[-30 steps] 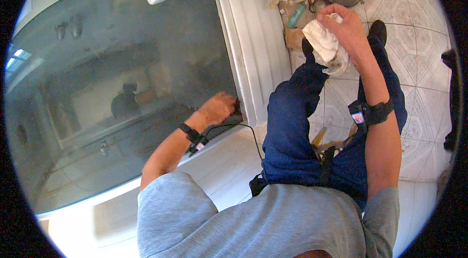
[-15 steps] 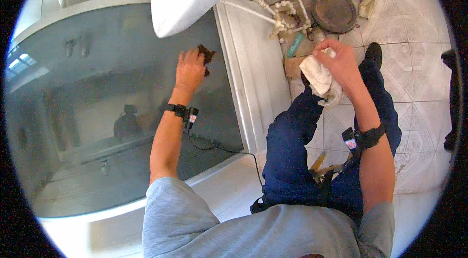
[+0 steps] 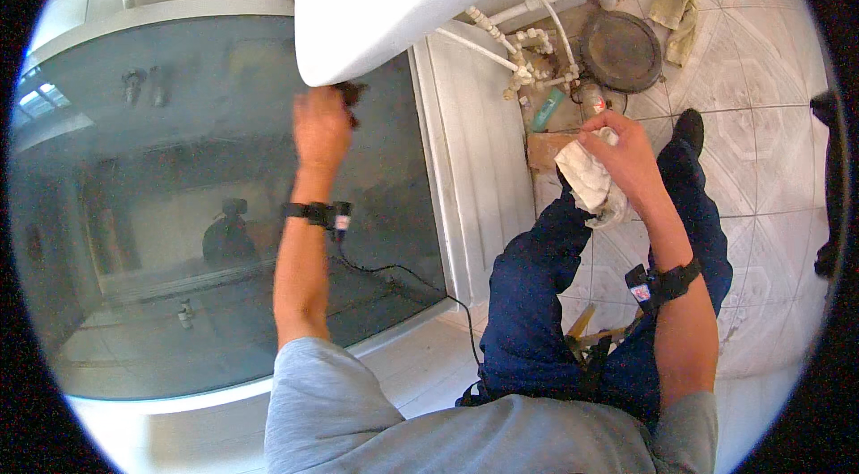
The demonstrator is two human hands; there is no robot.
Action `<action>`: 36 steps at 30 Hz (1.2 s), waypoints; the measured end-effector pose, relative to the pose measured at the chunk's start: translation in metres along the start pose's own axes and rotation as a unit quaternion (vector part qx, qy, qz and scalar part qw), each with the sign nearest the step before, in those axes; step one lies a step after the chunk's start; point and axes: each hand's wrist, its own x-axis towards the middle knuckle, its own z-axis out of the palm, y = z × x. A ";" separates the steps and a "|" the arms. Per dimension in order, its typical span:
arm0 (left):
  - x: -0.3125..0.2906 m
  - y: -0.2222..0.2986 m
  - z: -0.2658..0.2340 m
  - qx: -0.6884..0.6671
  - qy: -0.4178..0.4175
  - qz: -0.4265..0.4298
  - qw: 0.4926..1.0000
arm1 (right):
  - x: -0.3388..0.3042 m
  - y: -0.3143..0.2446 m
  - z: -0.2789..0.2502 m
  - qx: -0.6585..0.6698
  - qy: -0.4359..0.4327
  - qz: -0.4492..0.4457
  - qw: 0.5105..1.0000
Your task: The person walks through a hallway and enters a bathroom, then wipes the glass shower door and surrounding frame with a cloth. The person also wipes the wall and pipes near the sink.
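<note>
My left hand (image 3: 322, 134) is stretched out over a dark, glossy glass panel (image 3: 197, 223) set in a white frame. A crumpled dark brown rag (image 3: 351, 96) sticks out beside its fingers, against the glass. The fingers are smeared by motion and lie close to the rim of a white rounded fixture. Over my knee, my right hand (image 3: 626, 156) is closed on a crumpled white cloth (image 3: 586, 174), pinching its upper edge while the rest hangs down.
The white fixture (image 3: 376, 0) juts in at the top. Pipes and valves (image 3: 532, 62), a round dark lid-like disc (image 3: 622, 51), a teal item (image 3: 548, 110), a clear bottle (image 3: 592, 100) and a yellowish cloth (image 3: 676, 17) are on the tiled floor side. A black cable (image 3: 394, 270) runs from my left wrist.
My left hand, with the dark rag, has moved left across the glass. My right hand still holds the white cloth, nearly in place. The view has shifted slightly.
</note>
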 end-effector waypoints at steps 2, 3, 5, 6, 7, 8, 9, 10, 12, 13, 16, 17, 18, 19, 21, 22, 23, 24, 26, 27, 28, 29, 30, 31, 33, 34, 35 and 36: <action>0.007 -0.057 -0.039 0.053 0.029 -0.077 0.995 | -0.001 -0.001 -0.001 -0.002 0.005 0.007 1.000; 0.009 -0.084 -0.060 0.107 0.053 -0.100 0.988 | -0.001 0.000 -0.001 0.011 0.002 0.034 0.999; 0.007 -0.126 -0.099 0.172 0.153 -0.127 0.965 | 0.000 0.001 -0.001 -0.010 0.016 -0.002 1.000; 0.010 -0.137 -0.108 0.174 0.142 -0.150 0.963 | 0.000 0.001 0.000 0.000 0.018 0.002 1.000; 0.012 -0.148 -0.116 0.195 0.164 -0.153 0.955 | 0.000 0.002 0.001 -0.006 0.017 -0.017 1.000; 0.013 -0.153 -0.119 0.214 0.185 -0.158 0.946 | 0.001 0.003 0.001 0.000 0.015 -0.023 1.000; 0.013 -0.149 -0.115 0.200 0.183 -0.147 0.951 | 0.002 0.003 0.001 0.009 0.007 0.009 1.000; 0.013 -0.138 -0.103 0.184 0.181 -0.135 0.957 | 0.002 0.004 0.000 0.006 0.009 -0.016 1.000; 0.009 -0.103 -0.067 0.133 0.135 -0.117 0.975 | 0.002 0.004 -0.002 0.010 -0.001 0.039 0.999; 0.001 -0.079 -0.046 0.103 0.094 -0.112 0.984 | 0.001 0.004 -0.003 0.002 0.003 0.016 1.000; -0.025 -0.002 -0.001 0.050 0.051 -0.028 0.997 | -0.001 0.001 -0.005 0.003 0.014 0.016 1.000; -0.032 0.014 0.003 0.052 0.023 0.003 0.998 | -0.001 0.000 -0.005 0.010 0.017 0.012 1.000; -0.037 0.020 0.004 0.039 0.037 0.014 0.998 | -0.001 -0.001 -0.004 0.030 0.013 0.014 0.999; -0.041 0.021 0.000 0.022 0.009 0.013 1.000 | -0.001 -0.002 -0.003 0.010 0.019 0.003 1.000; -0.040 0.008 -0.018 0.026 -0.002 -0.006 1.000 | -0.001 -0.003 -0.002 0.016 0.013 0.020 1.000; -0.036 -0.012 -0.031 0.045 0.015 -0.023 0.999 | -0.001 -0.004 -0.002 0.006 0.016 -0.006 1.000; -0.031 -0.032 -0.043 0.070 0.015 -0.047 0.996 | -0.001 -0.004 -0.001 0.013 0.014 -0.001 1.000; -0.025 -0.053 -0.056 0.083 0.051 -0.078 0.992 | -0.001 -0.004 -0.001 0.029 0.007 0.016 0.999; -0.008 -0.099 -0.082 0.141 0.110 -0.124 0.976 | -0.001 -0.004 -0.002 0.018 0.012 0.016 1.000; 0.001 -0.118 -0.092 0.195 0.160 -0.127 0.959 | -0.001 -0.004 -0.002 0.027 0.009 0.026 0.999; 0.013 -0.132 -0.098 0.178 0.153 -0.146 0.961 | -0.001 -0.004 -0.001 0.012 0.009 0.022 1.000; 0.026 -0.145 -0.103 0.174 0.157 -0.159 0.959 | -0.001 -0.003 -0.001 0.007 0.008 0.023 1.000; 0.037 -0.152 -0.104 0.180 0.167 -0.168 0.955 | 0.000 -0.003 -0.001 0.006 0.006 0.030 1.000; 0.047 -0.152 -0.100 0.162 0.143 -0.166 0.962 | 0.000 -0.002 -0.001 0.010 0.002 0.026 1.000; 0.066 -0.129 -0.076 0.136 0.112 -0.153 0.972 | 0.000 -0.001 -0.002 0.020 0.003 0.043 0.999; 0.068 -0.110 -0.060 0.141 0.137 -0.115 0.974 | 0.000 0.001 -0.002 0.012 0.009 0.022 1.000; 0.068 -0.088 -0.043 0.150 0.143 -0.084 0.975 | 0.000 0.002 -0.002 0.002 0.013 0.014 1.000; 0.069 -0.068 -0.027 0.075 0.134 -0.082 0.985 | 0.000 0.003 -0.003 -0.007 0.016 0.029 0.999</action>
